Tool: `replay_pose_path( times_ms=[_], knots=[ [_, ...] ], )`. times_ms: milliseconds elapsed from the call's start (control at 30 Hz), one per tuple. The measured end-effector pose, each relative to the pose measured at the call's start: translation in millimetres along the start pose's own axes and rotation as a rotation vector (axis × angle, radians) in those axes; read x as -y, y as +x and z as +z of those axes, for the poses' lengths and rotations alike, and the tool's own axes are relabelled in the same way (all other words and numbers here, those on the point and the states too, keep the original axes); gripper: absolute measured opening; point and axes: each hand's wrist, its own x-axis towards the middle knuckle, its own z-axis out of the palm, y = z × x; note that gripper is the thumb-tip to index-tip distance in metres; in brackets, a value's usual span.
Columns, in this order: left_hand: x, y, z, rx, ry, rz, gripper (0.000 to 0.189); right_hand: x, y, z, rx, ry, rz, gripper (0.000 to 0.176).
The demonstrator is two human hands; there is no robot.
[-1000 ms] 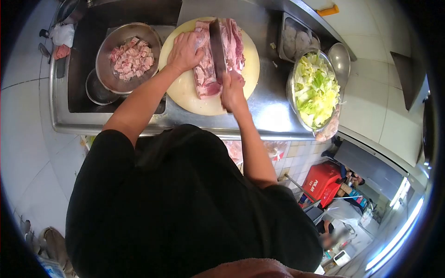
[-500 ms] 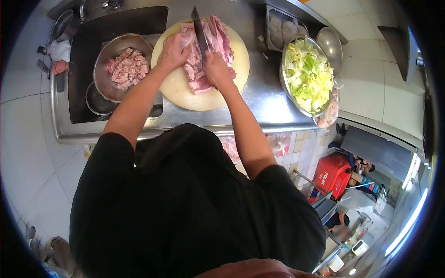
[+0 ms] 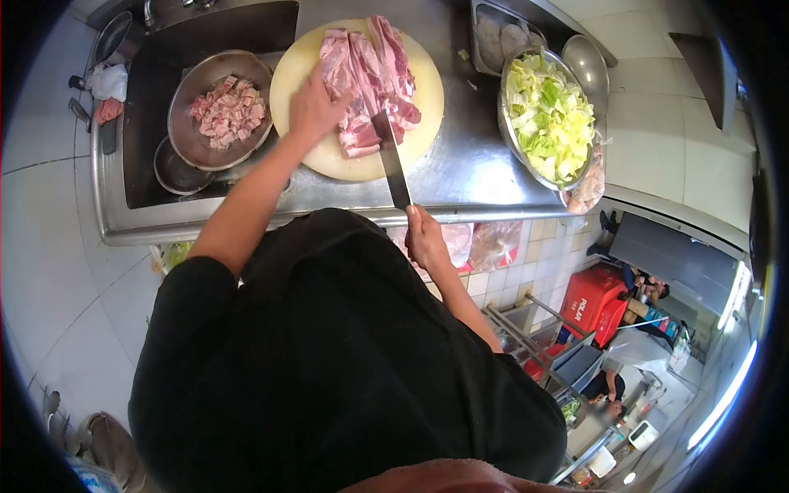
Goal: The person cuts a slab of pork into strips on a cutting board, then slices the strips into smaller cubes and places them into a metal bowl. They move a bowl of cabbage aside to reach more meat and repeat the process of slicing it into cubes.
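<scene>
Slabs of raw pork [image 3: 357, 78], cut lengthwise into strips, lie on a round cream cutting board [image 3: 296, 62]. My left hand [image 3: 315, 108] rests against the meat's left edge, thumb and fingers apart; part of the fingertips is hard to make out. My right hand [image 3: 427, 238] is closed around the handle of a long kitchen knife [image 3: 393, 164] in front of the counter edge. The blade points away from me, its tip at the near end of the meat between the strips.
A metal bowl of diced meat [image 3: 230, 115] stands in the sink [image 3: 148, 90] at left. A colander of chopped lettuce [image 3: 542, 115] sits at right, with a metal tray [image 3: 489, 49] behind. Bagged meat [image 3: 497, 242] is below the counter. Other people are at the far right.
My right hand has drawn the knife back toward me, from across the meat to its near end. My left hand has moved slightly down along the meat's left edge, and its fingers have spread.
</scene>
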Motion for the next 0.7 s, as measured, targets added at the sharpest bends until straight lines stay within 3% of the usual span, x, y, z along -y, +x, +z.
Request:
replay_pose_path(
  times_ms=[33,100,200,300,533,700],
  knots=[
    [-15,-17,-5,0.115,-0.020,-0.069,0.083,11,-2,1,0.031,0.068,0.063,0.054],
    [-36,-31,-10,0.286,-0.035,-0.212,0.098,10,9,9,-0.028,0.019,-0.065,0.054],
    [-36,-30,-2,0.234,-0.129,-0.255,0.094,29,22,11,-0.102,-0.035,-0.174,0.053],
    [-34,-23,-11,0.321,-0.203,-0.282,0.085,51,42,19,-0.195,-0.115,-0.265,0.052],
    [-30,-18,-12,0.357,-0.274,-0.374,0.078,111,91,21,-0.153,-0.281,-0.199,0.050],
    [-21,-20,-8,0.365,-0.284,-0.415,0.077,153,189,38,-0.309,-0.229,-0.467,0.052]
  ],
)
